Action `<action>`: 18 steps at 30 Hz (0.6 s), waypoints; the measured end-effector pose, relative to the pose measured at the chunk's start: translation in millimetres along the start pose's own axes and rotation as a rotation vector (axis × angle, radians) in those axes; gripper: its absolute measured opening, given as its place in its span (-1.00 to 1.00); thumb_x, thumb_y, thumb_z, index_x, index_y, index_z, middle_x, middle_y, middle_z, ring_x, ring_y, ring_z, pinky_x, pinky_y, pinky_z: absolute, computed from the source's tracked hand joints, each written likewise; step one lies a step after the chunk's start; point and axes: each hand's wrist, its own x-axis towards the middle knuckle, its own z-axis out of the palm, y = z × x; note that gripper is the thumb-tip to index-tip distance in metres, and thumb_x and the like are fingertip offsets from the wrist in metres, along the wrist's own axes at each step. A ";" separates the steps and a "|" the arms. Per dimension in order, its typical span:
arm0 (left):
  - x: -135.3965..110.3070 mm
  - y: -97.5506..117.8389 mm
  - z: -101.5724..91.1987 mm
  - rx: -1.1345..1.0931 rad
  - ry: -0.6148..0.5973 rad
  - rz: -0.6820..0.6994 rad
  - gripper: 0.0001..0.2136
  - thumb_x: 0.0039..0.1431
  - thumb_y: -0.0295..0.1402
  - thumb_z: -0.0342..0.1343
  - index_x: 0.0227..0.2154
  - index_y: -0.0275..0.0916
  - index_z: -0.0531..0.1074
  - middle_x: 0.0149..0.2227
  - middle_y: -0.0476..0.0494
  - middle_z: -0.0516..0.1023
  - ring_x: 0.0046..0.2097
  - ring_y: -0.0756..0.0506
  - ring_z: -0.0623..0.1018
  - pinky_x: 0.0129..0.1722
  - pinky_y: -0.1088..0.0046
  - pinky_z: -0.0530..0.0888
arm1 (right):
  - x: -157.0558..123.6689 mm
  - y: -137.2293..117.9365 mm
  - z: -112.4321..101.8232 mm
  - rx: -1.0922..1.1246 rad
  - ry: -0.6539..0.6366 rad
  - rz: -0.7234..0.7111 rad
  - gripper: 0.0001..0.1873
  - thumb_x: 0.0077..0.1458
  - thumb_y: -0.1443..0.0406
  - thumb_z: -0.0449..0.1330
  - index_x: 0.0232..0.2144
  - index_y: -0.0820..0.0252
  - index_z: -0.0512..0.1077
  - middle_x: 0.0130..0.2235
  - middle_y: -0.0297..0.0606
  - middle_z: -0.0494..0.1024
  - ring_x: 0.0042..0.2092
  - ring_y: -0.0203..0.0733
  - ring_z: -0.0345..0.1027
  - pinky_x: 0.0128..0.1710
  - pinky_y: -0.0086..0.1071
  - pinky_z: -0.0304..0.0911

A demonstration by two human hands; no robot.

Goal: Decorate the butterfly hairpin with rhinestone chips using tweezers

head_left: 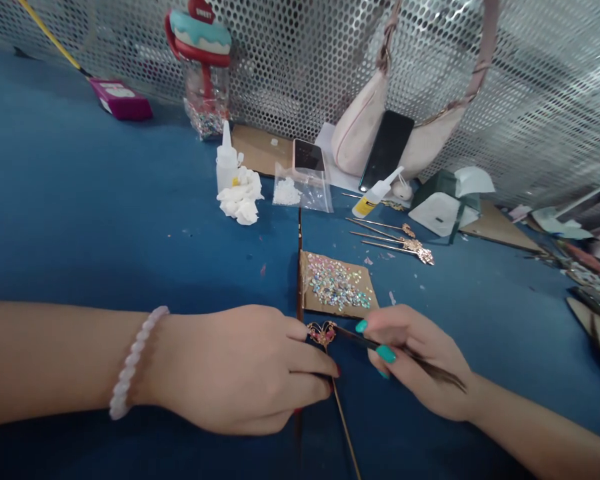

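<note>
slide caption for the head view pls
Left hand on a gold butterfly-topped metal hairpin, right hand holding a slim dark tool at its top, near brown cardboard with iridescent bits.

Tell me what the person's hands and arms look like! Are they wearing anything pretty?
The left arm wears a bracelet of pale, round beads, and the left hand has red nail polish. The right hand has turquoise nail polish; the right arm shows no bracelet. No sleeves show.
</note>
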 end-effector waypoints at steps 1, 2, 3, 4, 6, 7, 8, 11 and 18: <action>-0.1 0.0 0.2 0.001 -0.002 0.002 -0.77 0.28 -0.44 -0.03 -0.08 -0.36 0.44 0.10 -0.08 0.43 0.02 -0.07 0.44 -0.01 0.39 0.37 | -0.6 0.7 0.3 0.003 -0.018 0.010 -0.81 0.27 0.39 -0.06 -0.10 0.10 0.23 -0.56 -0.48 0.28 -0.60 -0.40 0.16 -0.59 -0.50 0.10; -0.2 0.1 0.3 0.005 -0.004 0.005 -0.78 0.28 -0.44 -0.02 -0.08 -0.36 0.44 0.10 -0.09 0.43 0.02 -0.07 0.44 -0.01 0.39 0.37 | -0.6 1.0 0.4 0.004 -0.034 -0.010 -0.79 0.26 0.43 -0.07 -0.10 0.09 0.23 -0.54 -0.48 0.28 -0.59 -0.41 0.17 -0.57 -0.51 0.13; -0.2 0.2 0.3 0.008 -0.006 0.008 -0.78 0.28 -0.43 -0.02 -0.09 -0.36 0.44 0.09 -0.09 0.43 0.02 -0.06 0.44 -0.02 0.39 0.37 | 0.0 0.9 0.4 -0.002 -0.050 -0.043 -0.76 0.24 0.45 -0.08 -0.10 0.09 0.22 -0.54 -0.49 0.27 -0.58 -0.42 0.17 -0.55 -0.52 0.15; -0.1 0.3 0.3 0.013 -0.006 0.007 -0.78 0.28 -0.44 -0.01 -0.09 -0.36 0.44 0.09 -0.08 0.43 0.01 -0.06 0.44 -0.03 0.39 0.38 | 1.1 0.4 0.2 -0.014 -0.065 -0.079 -0.73 0.22 0.48 -0.08 -0.09 0.08 0.21 -0.53 -0.49 0.26 -0.57 -0.42 0.16 -0.53 -0.52 0.16; 0.0 0.3 0.0 0.020 -0.006 0.006 -0.79 0.27 -0.43 0.00 -0.09 -0.35 0.43 0.09 -0.07 0.43 -0.01 -0.05 0.45 -0.06 0.39 0.40 | 3.9 -1.0 -0.5 -0.052 -0.094 -0.135 -0.69 0.20 0.50 -0.09 -0.08 0.08 0.19 -0.53 -0.48 0.25 -0.55 -0.40 0.15 -0.50 -0.51 0.18; 0.0 0.2 0.0 0.023 -0.004 0.006 -0.79 0.27 -0.43 0.01 -0.09 -0.35 0.44 0.09 -0.08 0.43 -0.02 -0.05 0.46 -0.07 0.39 0.41 | 5.1 -1.8 -0.9 -0.070 -0.105 -0.151 -0.69 0.19 0.50 -0.10 -0.09 0.08 0.19 -0.52 -0.47 0.25 -0.53 -0.38 0.16 -0.48 -0.49 0.19; 0.0 0.0 0.0 0.025 0.002 0.003 -0.79 0.27 -0.43 0.01 -0.09 -0.35 0.44 0.10 -0.07 0.43 -0.02 -0.05 0.46 -0.08 0.39 0.41 | 6.0 -2.4 -1.3 -0.084 -0.114 -0.160 -0.70 0.19 0.50 -0.10 -0.10 0.09 0.19 -0.52 -0.46 0.25 -0.52 -0.37 0.16 -0.46 -0.48 0.21; -0.3 -0.3 1.0 0.031 0.021 0.001 -0.79 0.27 -0.42 0.01 -0.09 -0.35 0.44 0.11 -0.07 0.42 -0.02 -0.07 0.46 -0.09 0.37 0.42 | 6.9 -2.8 -2.4 -0.099 -0.127 -0.174 -0.74 0.20 0.49 -0.12 -0.14 0.10 0.20 -0.52 -0.44 0.24 -0.48 -0.34 0.18 -0.40 -0.45 0.24; -0.6 0.6 2.4 0.041 0.009 -0.012 -0.78 0.28 -0.40 0.00 -0.08 -0.34 0.43 0.09 -0.05 0.43 -0.02 -0.05 0.45 -0.08 0.38 0.41 | 7.3 -2.0 -2.5 -0.123 -0.150 -0.184 -0.69 0.14 0.54 -0.12 -0.14 0.11 0.19 -0.49 -0.41 0.26 -0.46 -0.34 0.18 -0.44 -0.47 0.22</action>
